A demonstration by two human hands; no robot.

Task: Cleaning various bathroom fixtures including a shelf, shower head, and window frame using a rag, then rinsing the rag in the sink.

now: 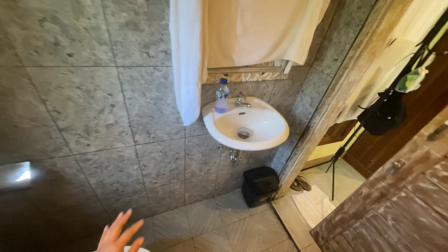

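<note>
I've got one hand (119, 235) low in view, fingers spread, its grip wide open and holding nothing; which hand it is I can't tell. It hovers over a white rim at the bottom edge, well apart from the sink (247, 123). The plastic bottle (221, 96) with blue cap and pale purple label stands on the sink's back edge by the tap (241, 100); I judge the hanging towel (186, 60) could nudge it over.

Glossy ceramic sink (266, 122) (matt stone wall tiles (88, 102)).
</note>
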